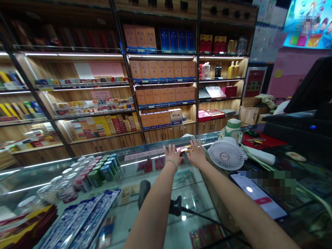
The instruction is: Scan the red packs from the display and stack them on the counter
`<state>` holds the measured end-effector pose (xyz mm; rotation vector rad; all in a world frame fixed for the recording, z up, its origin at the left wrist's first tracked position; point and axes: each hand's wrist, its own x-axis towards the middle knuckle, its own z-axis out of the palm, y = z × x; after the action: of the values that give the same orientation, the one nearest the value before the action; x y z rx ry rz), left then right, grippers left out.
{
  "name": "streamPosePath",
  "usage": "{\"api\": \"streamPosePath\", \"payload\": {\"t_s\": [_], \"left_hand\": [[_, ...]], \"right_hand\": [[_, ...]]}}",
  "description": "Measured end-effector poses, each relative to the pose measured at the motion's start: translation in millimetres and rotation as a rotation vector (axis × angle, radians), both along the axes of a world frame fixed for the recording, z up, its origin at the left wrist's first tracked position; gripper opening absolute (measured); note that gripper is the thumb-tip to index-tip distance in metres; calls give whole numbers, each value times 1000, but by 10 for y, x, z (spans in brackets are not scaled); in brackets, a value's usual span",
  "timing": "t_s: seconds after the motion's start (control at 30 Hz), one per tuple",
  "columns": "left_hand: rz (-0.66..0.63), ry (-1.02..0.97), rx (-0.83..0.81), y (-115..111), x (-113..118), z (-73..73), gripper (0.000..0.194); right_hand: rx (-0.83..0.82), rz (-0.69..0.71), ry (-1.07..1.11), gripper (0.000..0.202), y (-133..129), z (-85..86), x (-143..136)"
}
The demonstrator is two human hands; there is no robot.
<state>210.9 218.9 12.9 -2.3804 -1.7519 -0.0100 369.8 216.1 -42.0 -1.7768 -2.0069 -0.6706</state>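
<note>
Both arms stretch forward over the glass counter (185, 188). My left hand (173, 157), with a thin band at its wrist, has its fingers spread near the counter's far edge. My right hand (196, 154) is just right of it, fingers extended and apart. Between the two lies a small red and yellow packet (184, 148), close to the fingertips of both; whether either hand touches it I cannot make out. Below my left forearm a black handheld scanner (144, 193) rests on the glass, partly hidden by the arm.
A white fan (227, 154), a green-and-white bottle (232, 128) and a phone (259, 195) stand or lie on the right. Jars and cans (97, 177) and blue long packets (77, 218) fill the left. Shelves of orange boxes (163, 71) rise behind.
</note>
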Motion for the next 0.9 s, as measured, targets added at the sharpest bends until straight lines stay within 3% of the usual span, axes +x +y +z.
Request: {"api": "streamPosePath", "payload": {"t_s": [0.27, 0.9], "left_hand": [[13, 12, -26, 35, 18, 9, 61], [13, -5, -50, -137, 11, 67, 68]], "right_hand": [[-17, -18, 71, 54, 13, -37, 5], [-20, -8, 44, 56, -92, 14, -17]]}}
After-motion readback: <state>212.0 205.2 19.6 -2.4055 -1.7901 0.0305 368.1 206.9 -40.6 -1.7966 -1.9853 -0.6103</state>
